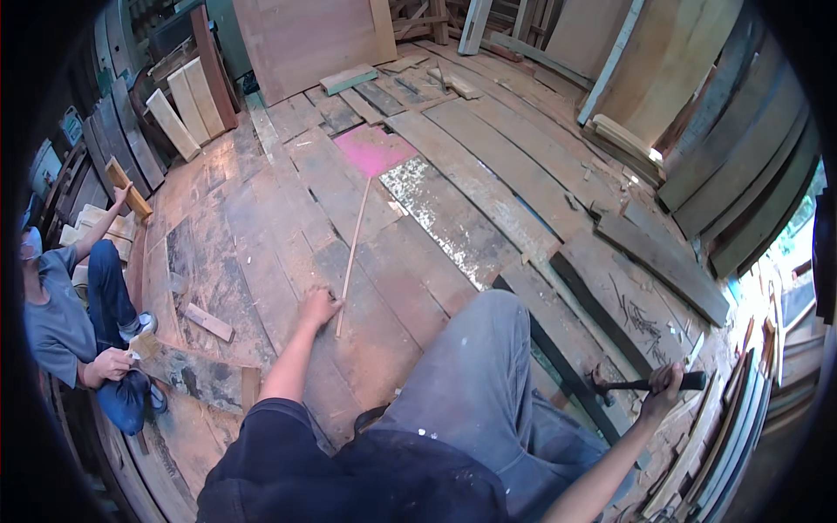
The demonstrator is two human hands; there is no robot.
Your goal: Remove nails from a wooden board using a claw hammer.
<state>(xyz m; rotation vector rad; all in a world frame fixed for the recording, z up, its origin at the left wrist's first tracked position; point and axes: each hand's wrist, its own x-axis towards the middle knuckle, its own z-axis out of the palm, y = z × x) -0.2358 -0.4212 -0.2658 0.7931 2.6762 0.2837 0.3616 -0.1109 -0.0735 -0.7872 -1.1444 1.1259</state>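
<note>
My left hand (319, 306) is low over the floorboards with its fingers curled. Its fingertips meet the left edge of a thin wooden strip (355, 248); whether they pinch it is too small to tell. The strip lies lengthwise before me, its far end at a pink sheet (374, 149) set among the boards. On my right, my right hand (664, 386) grips the dark handle of a claw hammer (631, 386). The hammer's head is over a dark-edged plank, close to the floor. Several dark nails (633, 314) lie scattered on a thick plank just beyond it.
At left a person (62, 320) crouches, one hand on a wooden block (127, 189), the other holding a brush (145, 345). A short wood piece (209, 321) lies between us. Boards (739, 150) lean at right, and a large panel (314, 46) stands at the back.
</note>
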